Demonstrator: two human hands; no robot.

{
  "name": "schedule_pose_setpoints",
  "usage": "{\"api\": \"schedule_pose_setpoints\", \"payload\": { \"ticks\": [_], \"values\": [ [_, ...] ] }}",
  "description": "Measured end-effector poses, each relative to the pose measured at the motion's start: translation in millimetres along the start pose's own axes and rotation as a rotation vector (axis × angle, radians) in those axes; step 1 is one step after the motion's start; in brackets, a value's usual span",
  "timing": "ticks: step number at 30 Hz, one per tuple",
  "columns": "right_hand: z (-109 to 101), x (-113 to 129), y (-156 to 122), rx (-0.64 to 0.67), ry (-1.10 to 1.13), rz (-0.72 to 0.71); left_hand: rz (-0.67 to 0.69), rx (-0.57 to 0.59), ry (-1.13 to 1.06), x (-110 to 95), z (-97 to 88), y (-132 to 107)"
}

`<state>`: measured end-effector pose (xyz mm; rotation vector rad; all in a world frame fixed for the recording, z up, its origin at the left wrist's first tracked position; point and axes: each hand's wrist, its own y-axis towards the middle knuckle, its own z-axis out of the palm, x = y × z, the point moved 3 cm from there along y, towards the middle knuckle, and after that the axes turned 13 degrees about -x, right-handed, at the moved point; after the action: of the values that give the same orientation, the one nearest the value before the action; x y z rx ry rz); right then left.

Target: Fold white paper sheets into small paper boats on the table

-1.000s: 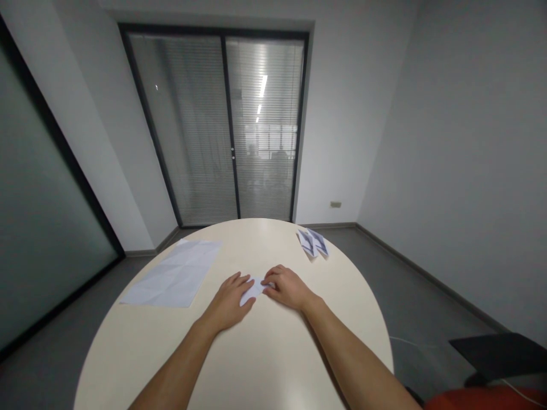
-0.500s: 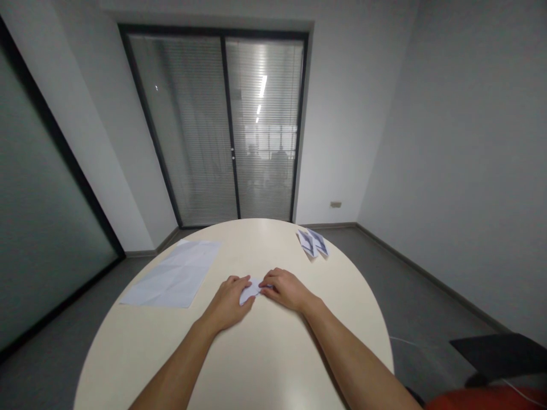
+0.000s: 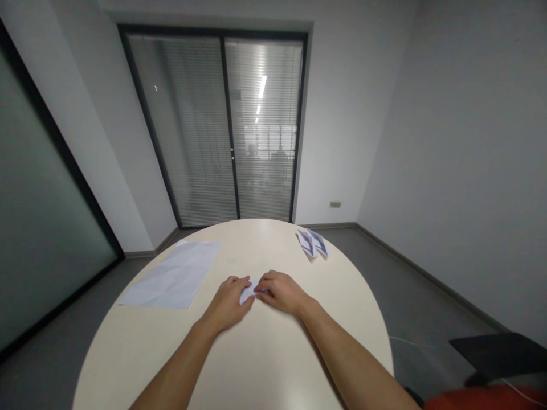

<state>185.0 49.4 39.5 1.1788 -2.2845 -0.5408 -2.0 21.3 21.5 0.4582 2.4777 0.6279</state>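
Note:
A small folded piece of white paper [image 3: 248, 292] lies on the round cream table [image 3: 265, 353] between my two hands. My left hand [image 3: 226, 304] rests on its left part, fingers curled down onto it. From the right, my right hand [image 3: 280, 291] has its fingertips bent and pressed on the paper's right edge. Most of the paper is hidden under the fingers.
A large creased white sheet [image 3: 173, 275] lies flat at the table's left. Two small folded printed papers [image 3: 313, 242] sit near the far right rim. Beyond the table are a glass sliding door [image 3: 224, 131] with blinds and grey floor; a dark object [image 3: 499, 353] stands at lower right.
My right hand has slid a little left over the small paper, closing the gap to my left hand. Less of the paper shows now.

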Motion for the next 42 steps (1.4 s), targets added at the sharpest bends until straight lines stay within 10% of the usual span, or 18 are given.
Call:
{"api": "schedule_pose_setpoints", "payload": {
  "ticks": [20,42],
  "values": [
    [-1,-9,0,-0.247,0.143,0.241,-0.081,-0.242,-0.051,4,-6.4,4],
    [-3,-19,-3,-0.213,0.050,0.501,-0.003,-0.038,-0.203,7,6.0,2]
  ]
}}
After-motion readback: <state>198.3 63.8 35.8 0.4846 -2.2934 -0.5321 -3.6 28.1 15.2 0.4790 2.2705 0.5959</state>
